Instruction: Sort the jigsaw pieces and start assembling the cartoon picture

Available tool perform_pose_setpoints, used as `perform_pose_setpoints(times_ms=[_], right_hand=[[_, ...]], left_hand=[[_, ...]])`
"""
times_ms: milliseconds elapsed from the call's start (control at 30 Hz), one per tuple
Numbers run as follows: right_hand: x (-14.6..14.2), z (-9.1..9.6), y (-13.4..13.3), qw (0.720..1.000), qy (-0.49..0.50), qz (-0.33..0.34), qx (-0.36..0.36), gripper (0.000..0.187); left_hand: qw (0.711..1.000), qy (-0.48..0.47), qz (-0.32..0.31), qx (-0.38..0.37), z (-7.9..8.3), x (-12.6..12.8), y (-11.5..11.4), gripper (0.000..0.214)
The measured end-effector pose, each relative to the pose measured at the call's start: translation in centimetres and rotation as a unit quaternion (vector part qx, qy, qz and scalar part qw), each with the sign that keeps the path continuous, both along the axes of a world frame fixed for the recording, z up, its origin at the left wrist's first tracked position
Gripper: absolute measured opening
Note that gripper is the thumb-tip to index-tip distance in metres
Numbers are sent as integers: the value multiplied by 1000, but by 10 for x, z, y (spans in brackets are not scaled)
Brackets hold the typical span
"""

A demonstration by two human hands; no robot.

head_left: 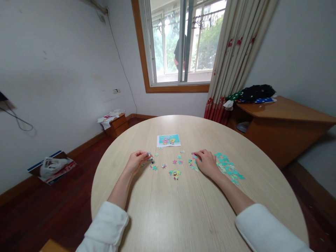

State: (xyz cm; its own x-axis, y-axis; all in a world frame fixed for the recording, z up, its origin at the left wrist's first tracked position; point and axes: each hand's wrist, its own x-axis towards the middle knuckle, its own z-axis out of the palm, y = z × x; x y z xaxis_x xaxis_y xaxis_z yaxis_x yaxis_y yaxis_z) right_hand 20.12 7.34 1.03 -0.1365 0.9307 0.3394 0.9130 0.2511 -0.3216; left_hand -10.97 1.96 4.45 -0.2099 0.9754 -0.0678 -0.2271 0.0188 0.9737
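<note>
Sleeves (106,224) | left hand (136,159) pinching piece (149,154) | right hand (207,162) grip unclear | joined pieces (175,173) longest crosswise

No words I can make out here, folks: the lettered, red-edged cardboard (62,173) on the floor (86,168) is too blurred.

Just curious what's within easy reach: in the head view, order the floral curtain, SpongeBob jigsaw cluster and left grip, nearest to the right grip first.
1. SpongeBob jigsaw cluster, to the left on the round table.
2. Left grip, farther left.
3. Floral curtain, beyond the table.
</note>
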Motion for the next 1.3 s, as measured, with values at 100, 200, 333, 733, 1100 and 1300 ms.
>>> perform_pose_setpoints(times_ms=[100,200,333,733,1100,1300], right_hand=[[0,0,0,1000,-4,-1,-3,27],[0,1,-1,1000,-5,-2,-20,28],[-1,1,0,1000,-1,-2,-19,28],[0,-1,1,1000,3,4,-3,27],[1,-2,1,1000,4,7,0,27],[1,-3,2,1000,7,8,-2,28]], left_hand=[[999,-29,-21,-2,0,0,-1,27],[997,-58,-42,-8,1,0,-2,24],[995,-84,-55,-17,2,0,-3,20],[993,-86,-68,-34,0,-1,-2,19],[991,-94,-91,-25,-1,-3,-2,27],[990,-82,-108,-32,-1,-4,-2,27]])
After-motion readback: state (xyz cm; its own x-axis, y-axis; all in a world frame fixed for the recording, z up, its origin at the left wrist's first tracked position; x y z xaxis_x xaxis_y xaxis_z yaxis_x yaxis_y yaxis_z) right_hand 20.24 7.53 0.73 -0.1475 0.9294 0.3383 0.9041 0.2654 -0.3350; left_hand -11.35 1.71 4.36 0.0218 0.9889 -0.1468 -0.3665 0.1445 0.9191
